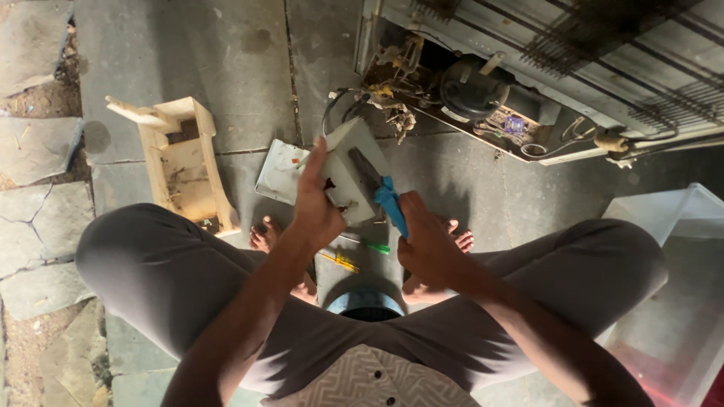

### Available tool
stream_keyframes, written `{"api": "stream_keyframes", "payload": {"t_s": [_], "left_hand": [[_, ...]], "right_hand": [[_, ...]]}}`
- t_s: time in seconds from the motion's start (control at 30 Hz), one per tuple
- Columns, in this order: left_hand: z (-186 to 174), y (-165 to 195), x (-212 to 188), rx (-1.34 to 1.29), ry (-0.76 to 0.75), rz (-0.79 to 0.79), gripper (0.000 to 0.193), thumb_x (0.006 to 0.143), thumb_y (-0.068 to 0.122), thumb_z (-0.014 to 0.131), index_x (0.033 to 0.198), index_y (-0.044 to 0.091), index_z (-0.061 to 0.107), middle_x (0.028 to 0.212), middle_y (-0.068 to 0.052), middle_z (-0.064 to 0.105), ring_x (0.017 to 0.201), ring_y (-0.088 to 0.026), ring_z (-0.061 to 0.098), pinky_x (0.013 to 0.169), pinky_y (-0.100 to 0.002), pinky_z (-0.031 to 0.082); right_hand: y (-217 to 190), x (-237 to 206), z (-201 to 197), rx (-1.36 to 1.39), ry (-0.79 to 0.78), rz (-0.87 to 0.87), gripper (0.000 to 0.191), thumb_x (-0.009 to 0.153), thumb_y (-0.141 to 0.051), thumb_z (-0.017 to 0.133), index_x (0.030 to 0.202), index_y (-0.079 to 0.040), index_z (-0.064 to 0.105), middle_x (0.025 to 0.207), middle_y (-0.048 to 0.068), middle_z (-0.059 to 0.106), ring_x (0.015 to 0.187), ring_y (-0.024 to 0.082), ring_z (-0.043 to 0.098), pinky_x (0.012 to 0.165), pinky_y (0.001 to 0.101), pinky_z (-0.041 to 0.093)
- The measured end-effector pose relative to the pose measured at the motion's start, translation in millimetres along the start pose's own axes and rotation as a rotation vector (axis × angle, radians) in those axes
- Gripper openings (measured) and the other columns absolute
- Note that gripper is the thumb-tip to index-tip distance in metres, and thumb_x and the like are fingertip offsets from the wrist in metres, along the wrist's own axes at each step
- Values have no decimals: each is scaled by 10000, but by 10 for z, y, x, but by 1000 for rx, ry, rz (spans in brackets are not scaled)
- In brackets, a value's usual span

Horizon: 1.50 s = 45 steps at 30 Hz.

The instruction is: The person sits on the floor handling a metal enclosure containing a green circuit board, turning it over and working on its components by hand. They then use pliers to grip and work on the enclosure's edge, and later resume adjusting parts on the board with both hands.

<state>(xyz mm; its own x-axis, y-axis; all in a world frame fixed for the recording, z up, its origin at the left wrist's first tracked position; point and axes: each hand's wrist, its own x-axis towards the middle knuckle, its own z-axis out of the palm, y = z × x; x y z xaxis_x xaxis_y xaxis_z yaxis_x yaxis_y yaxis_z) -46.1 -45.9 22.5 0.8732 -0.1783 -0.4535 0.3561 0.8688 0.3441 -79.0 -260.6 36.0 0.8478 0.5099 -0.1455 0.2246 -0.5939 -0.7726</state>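
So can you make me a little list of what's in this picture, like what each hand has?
left hand: holds a small grey box up by its edge
right hand: grips blue-handled pliers, tips on the box
floor: stone slabs, some cracked
wooden frame: on the floor, by the left knee
screwdrivers: one yellow, one green, lying between the bare feet
machine: opened up, wires and a round black part showing
plastic tub: clear, by the right knee
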Motion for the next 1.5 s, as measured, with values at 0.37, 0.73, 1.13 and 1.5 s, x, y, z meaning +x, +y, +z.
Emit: {"api": "stream_keyframes", "payload": {"t_s": [0.37, 0.73, 1.13, 1.5], "left_hand": [[-181, 247, 73, 362, 115, 7, 603, 793, 550, 669, 1278, 199, 590, 1090, -87, 632, 1014, -280, 627, 733, -533, 559], [-458, -187, 265, 249, 106, 189, 665, 851, 538, 724, 1301, 63, 604, 1088, -99, 682, 974, -246, 689, 823, -432, 581], [-387, 0, 157, 480, 100, 67, 605, 913, 550, 610, 1307, 91, 597, 1065, -65, 677, 893, -185, 684, 738, -373, 575], [41, 151, 115, 180, 38, 87, 594, 930, 566, 585, 1208, 45, 654, 1029, -122, 706, 897, -266, 703, 796, -426, 590]], "right_hand": [[-230, -60, -198, 246, -10, 116, 451, 763, 91, 476, 1183, -74, 498, 918, 123, 526, 802, 307, 581, 685, 430, 478], [-142, -45, -155, 1, -20, -23, 460, 757, 43, 614, 1189, -20, 468, 1085, 212, 455, 891, 423, 570, 744, 506, 435], [-192, -38, -166, -221, 98, -109, 472, 707, 2, 652, 1144, 15, 475, 1242, 237, 475, 931, 469, 621, 734, 550, 504], [-277, 21, -472, -74, 136, -123, 465, 723, 9, 665, 1170, -25, 540, 1261, 244, 536, 1055, 452, 604, 839, 488, 502]]}}
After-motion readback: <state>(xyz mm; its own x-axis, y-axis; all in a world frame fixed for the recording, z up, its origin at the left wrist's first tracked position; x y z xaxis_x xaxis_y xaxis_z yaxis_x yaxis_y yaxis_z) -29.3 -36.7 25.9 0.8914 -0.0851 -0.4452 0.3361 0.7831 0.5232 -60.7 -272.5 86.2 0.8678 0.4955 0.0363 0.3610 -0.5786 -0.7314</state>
